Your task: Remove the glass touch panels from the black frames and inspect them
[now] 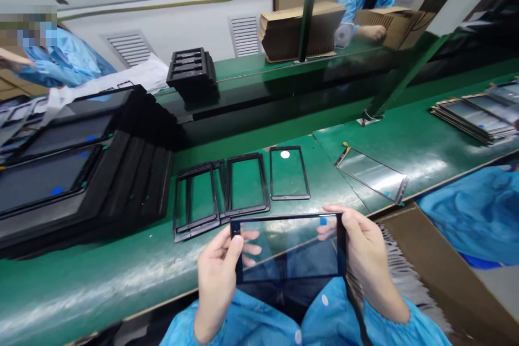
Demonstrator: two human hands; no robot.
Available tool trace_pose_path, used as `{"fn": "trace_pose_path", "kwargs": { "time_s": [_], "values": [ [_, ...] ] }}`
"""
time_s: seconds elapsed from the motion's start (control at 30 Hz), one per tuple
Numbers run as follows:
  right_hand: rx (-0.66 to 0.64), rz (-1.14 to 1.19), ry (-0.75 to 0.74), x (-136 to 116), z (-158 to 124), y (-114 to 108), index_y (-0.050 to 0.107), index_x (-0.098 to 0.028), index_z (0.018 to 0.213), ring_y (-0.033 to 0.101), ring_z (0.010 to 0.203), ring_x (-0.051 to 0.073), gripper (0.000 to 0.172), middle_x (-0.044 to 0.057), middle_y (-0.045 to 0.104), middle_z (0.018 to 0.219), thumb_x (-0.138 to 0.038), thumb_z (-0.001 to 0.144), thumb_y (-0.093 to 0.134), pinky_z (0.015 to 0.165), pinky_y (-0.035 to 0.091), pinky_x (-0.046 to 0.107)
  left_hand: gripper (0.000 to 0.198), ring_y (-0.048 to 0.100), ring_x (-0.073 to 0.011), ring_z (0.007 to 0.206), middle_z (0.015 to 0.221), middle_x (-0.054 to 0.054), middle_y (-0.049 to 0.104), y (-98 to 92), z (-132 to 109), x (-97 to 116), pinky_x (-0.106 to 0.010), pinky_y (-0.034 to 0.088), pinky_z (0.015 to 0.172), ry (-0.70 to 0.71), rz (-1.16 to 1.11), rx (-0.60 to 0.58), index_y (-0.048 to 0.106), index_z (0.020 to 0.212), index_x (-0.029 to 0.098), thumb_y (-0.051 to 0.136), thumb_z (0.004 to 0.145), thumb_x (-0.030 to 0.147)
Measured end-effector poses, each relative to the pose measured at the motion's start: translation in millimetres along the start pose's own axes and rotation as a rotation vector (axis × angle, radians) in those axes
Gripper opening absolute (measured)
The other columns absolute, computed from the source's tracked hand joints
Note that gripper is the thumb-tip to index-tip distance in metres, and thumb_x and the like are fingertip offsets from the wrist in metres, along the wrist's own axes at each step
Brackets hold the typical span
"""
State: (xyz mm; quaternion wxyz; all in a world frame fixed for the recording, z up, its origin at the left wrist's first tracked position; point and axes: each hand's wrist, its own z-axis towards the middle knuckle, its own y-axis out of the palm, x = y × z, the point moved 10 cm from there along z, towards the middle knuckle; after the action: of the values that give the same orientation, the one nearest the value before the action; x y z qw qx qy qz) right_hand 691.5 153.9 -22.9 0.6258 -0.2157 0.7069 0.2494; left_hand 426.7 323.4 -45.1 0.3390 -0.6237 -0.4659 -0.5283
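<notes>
Between my two hands I hold a clear touch-screen panel (290, 251) with a black border, held sideways over the bench's front edge. My left hand (221, 265) grips its left end, thumb on the near face and fingers showing through the glass behind. At the opposite end my right hand (363, 251) is closed on the black border. A small blue tab (323, 221) sits near the panel's upper right corner. Just beyond lie several black frames (248, 210), some overlapping, and a single frame (290, 197) with a white round sticker. A loose clear panel (373, 173) lies to their right.
Stacked black trays (133, 173) holding dark panels rise at the left. More panels (478, 116) lie piled at the far right. A slanted post (399, 84) stands on the green bench (101, 275). Behind are smaller black trays (190, 73), cardboard dividers (302, 32) and two co-workers in blue.
</notes>
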Motion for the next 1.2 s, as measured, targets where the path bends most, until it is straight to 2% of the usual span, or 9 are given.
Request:
{"fn": "trace_pose_path", "kwargs": {
  "time_s": [0.1, 0.17, 0.27, 0.4, 0.57, 0.73, 0.83, 1.0, 1.2],
  "values": [
    [0.002, -0.068, -0.003, -5, -4, -3, 0.079, -0.022, 0.106, 0.082, 0.064, 0.027, 0.028, 0.005, 0.083, 0.069, -0.045, 0.09, 0.077, 0.064, 0.066, 0.031, 0.046, 0.082, -0.0287, 0.089, 0.127, -0.018, 0.078, 5.9, 0, 11, -0.031, 0.066, 0.057, 0.083, 0.076, -0.012, 0.069, 0.134, 0.019, 0.072, 0.096, 0.044],
    [-0.001, -0.132, -0.012, -10, -9, -2, 0.079, -0.023, 0.103, 0.082, 0.064, 0.027, 0.023, 0.004, 0.082, 0.067, -0.041, 0.089, 0.079, 0.062, 0.066, 0.031, 0.06, 0.071, -0.033, 0.128, 0.156, -0.015, 0.061, 17.3, -1, 41, -0.044, 0.066, 0.091, 0.281, 0.274, -0.051, 0.053, 0.155, 0.028, 0.07, 0.098, 0.035],
    [-0.02, -0.178, -0.037, -15, -16, 3, 0.079, -0.024, 0.102, 0.083, 0.064, 0.028, 0.021, 0.004, 0.083, 0.069, -0.042, 0.091, 0.077, 0.062, 0.067, 0.031, 0.054, 0.057, -0.0326, 0.145, 0.15, -0.008, 0.067, 59.0, -9, 83, -0.061, 0.03, 0.129, 0.621, 0.673, -0.293, 0.062, 0.15, 0.034, 0.071, 0.097, 0.027],
    [-0.036, -0.185, -0.029, -14, -22, 8, 0.079, -0.024, 0.103, 0.082, 0.063, 0.026, 0.021, 0.004, 0.083, 0.071, -0.042, 0.093, 0.077, 0.061, 0.066, 0.029, 0.024, 0.079, -0.027, 0.097, 0.106, -0.005, 0.086, 92.7, -12, 90, -0.054, 0.047, 0.116, 0.719, 0.845, -0.597, 0.083, 0.119, 0.03, 0.065, 0.103, 0.029],
    [-0.033, -0.145, 0.01, -10, -23, 6, 0.079, -0.023, 0.104, 0.082, 0.064, 0.024, 0.022, 0.004, 0.083, 0.071, -0.043, 0.094, 0.078, 0.063, 0.066, 0.027, 0.025, 0.078, -0.0254, 0.082, 0.095, -0.007, 0.086, 92.0, -14, 95, -0.037, 0.06, 0.079, 0.741, 0.816, -0.553, 0.086, 0.112, 0.025, 0.062, 0.104, 0.03],
    [-0.227, -0.116, 0.029, -9, -22, 39, 0.082, -0.025, 0.105, 0.083, 0.066, 0.024, 0.021, 0.003, 0.085, 0.075, -0.043, 0.094, 0.078, 0.066, 0.067, 0.029, 0.038, 0.079, -0.0299, 0.102, 0.118, -0.009, 0.083, 107.7, -23, 79, -0.037, 0.059, 0.088, 0.604, 0.858, -0.714, 0.074, 0.139, 0.027, 0.056, 0.106, 0.028],
    [-0.4, -0.023, 0.068, -5, -23, 62, 0.084, -0.025, 0.111, 0.084, 0.073, 0.027, 0.03, 0.005, 0.086, 0.083, -0.048, 0.092, 0.079, 0.073, 0.069, 0.036, 0.045, 0.081, -0.0263, 0.088, 0.099, -0.008, 0.085, 110.8, -21, 63, -0.034, 0.059, 0.083, 0.372, 0.725, -0.767, 0.064, 0.151, 0.027, 0.05, 0.108, 0.033],
    [-0.311, 0.181, 0.223, 19, -12, 44, 0.085, -0.024, 0.114, 0.084, 0.084, 0.029, 0.035, 0.01, 0.087, 0.1, -0.053, 0.099, 0.07, 0.077, 0.069, 0.037, 0.058, 0.081, -0.0231, 0.078, 0.105, -0.015, 0.084, 81.5, -8, 27, -0.027, 0.062, 0.062, -0.107, 0.171, -0.559, 0.059, 0.154, 0.019, 0.054, 0.106, 0.05],
    [-0.256, 0.204, 0.229, 30, -6, 38, 0.086, -0.02, 0.098, 0.082, 0.068, 0.027, 0.036, 0.012, 0.086, 0.092, -0.053, 0.096, 0.073, 0.065, 0.067, 0.034, 0.069, 0.083, -0.0301, 0.09, 0.118, -0.024, 0.081, 65.9, -7, 12, -0.031, 0.067, 0.067, -0.198, -0.046, -0.433, 0.065, 0.147, 0.014, 0.071, 0.095, 0.059]
  ]
}}
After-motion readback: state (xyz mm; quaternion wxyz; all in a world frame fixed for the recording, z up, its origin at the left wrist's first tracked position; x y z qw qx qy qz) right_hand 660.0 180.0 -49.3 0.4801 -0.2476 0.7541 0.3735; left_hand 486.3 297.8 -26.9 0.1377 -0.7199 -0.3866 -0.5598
